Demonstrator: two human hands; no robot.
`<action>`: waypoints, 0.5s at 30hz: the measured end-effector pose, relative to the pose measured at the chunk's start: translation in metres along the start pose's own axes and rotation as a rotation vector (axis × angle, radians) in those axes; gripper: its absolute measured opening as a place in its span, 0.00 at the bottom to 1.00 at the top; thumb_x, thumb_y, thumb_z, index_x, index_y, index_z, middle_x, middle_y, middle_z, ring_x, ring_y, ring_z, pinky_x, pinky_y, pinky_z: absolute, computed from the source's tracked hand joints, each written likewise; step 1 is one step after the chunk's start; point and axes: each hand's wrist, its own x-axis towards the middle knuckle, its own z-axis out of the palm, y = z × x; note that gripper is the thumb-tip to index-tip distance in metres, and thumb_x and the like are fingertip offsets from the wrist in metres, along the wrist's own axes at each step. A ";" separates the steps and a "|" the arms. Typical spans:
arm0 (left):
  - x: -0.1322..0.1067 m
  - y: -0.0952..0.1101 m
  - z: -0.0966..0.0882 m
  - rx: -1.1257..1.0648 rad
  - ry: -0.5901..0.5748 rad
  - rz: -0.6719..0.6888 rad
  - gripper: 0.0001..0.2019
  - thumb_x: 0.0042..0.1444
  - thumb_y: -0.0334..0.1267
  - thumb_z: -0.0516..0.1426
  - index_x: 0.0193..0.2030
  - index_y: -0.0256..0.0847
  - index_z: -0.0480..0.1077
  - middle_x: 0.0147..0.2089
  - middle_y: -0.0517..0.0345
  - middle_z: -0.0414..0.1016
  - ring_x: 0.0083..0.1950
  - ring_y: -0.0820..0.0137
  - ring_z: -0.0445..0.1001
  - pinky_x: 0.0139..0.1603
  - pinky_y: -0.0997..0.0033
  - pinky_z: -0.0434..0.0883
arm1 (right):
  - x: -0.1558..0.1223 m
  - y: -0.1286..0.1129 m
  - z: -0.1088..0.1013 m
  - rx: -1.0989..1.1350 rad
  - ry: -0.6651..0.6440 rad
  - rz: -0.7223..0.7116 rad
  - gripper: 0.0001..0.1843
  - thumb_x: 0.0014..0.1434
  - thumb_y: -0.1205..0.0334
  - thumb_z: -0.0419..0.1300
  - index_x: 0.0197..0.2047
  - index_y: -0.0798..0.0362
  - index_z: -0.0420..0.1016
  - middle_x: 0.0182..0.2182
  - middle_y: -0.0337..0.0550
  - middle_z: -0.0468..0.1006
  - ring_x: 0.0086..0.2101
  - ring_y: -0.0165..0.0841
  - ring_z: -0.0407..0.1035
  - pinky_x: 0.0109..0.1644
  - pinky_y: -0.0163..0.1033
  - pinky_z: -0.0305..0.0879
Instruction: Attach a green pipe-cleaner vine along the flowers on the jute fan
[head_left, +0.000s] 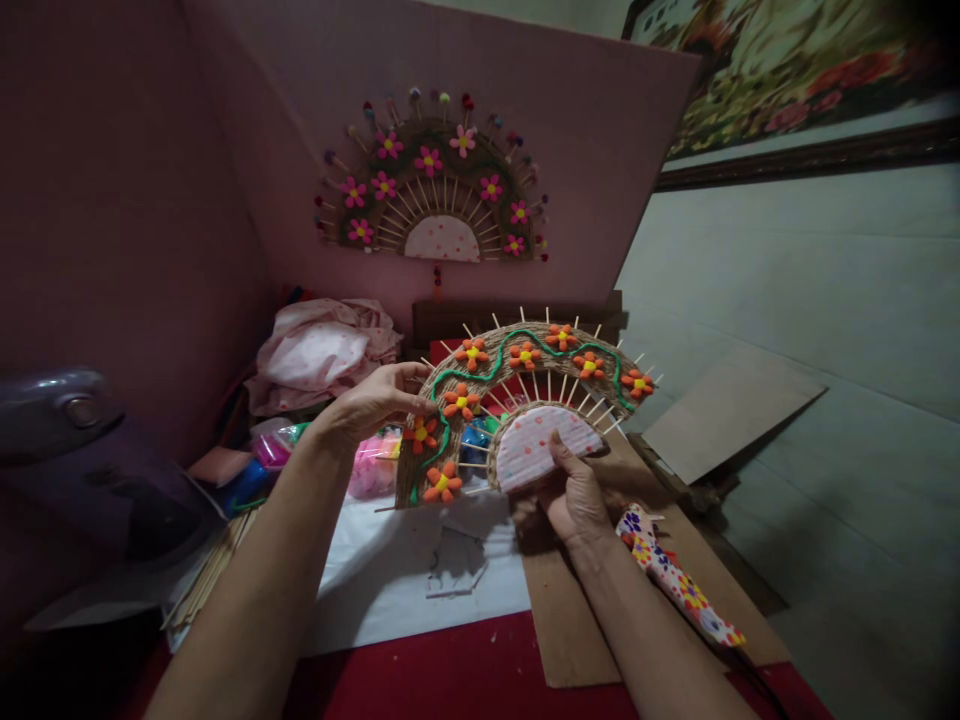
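Observation:
I hold up a half-round craft fan (pixel 525 395) of wound twine, with orange flowers, a green wavy cord and thin wooden sticks poking out of its rim. My right hand (pixel 574 490) grips its pale dotted centre piece from below, thumb on the front. My left hand (pixel 375 400) pinches the fan's left rim with fingers curled near an orange flower. A finished fan with pink flowers (pixel 439 190) hangs on the pink board behind.
A brown cardboard sheet (pixel 559 610) and white paper (pixel 397 570) lie on the red surface. A dotted, painted object (pixel 679 580) lies by my right wrist. Pink cloth (pixel 322 350), coloured bags, a bundle of sticks (pixel 210 570) and a dark device (pixel 90 470) crowd the left.

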 end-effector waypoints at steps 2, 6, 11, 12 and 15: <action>0.000 0.000 0.001 0.030 -0.005 0.011 0.23 0.36 0.30 0.66 0.42 0.39 0.69 0.35 0.58 0.76 0.30 0.73 0.73 0.27 0.76 0.63 | 0.001 0.001 -0.001 -0.011 -0.007 -0.008 0.17 0.39 0.66 0.71 0.34 0.51 0.72 0.28 0.36 0.79 0.34 0.33 0.74 0.44 0.43 0.72; -0.002 0.002 0.005 0.059 -0.006 0.010 0.23 0.35 0.30 0.66 0.42 0.38 0.69 0.34 0.58 0.76 0.29 0.73 0.72 0.26 0.77 0.62 | 0.003 0.002 -0.003 -0.009 -0.007 -0.016 0.18 0.37 0.67 0.71 0.33 0.51 0.72 0.28 0.34 0.79 0.34 0.33 0.74 0.43 0.41 0.73; -0.004 0.005 0.005 0.045 -0.036 -0.006 0.24 0.35 0.28 0.66 0.44 0.39 0.69 0.33 0.60 0.76 0.28 0.74 0.71 0.24 0.77 0.61 | 0.001 0.001 -0.002 -0.009 -0.007 -0.004 0.18 0.38 0.66 0.71 0.35 0.51 0.73 0.28 0.34 0.79 0.34 0.32 0.74 0.44 0.41 0.72; -0.005 0.005 0.004 0.043 -0.033 -0.005 0.24 0.35 0.29 0.66 0.44 0.39 0.69 0.34 0.60 0.76 0.29 0.74 0.71 0.25 0.77 0.61 | 0.001 0.001 -0.001 -0.002 -0.006 0.006 0.18 0.38 0.66 0.71 0.35 0.51 0.73 0.29 0.35 0.79 0.34 0.32 0.74 0.44 0.41 0.72; -0.005 0.004 0.003 0.039 0.001 -0.002 0.22 0.38 0.32 0.66 0.44 0.40 0.69 0.37 0.59 0.75 0.32 0.74 0.72 0.27 0.77 0.63 | -0.001 0.000 0.001 0.043 0.007 0.029 0.21 0.37 0.67 0.72 0.36 0.52 0.73 0.29 0.35 0.79 0.32 0.31 0.74 0.44 0.41 0.72</action>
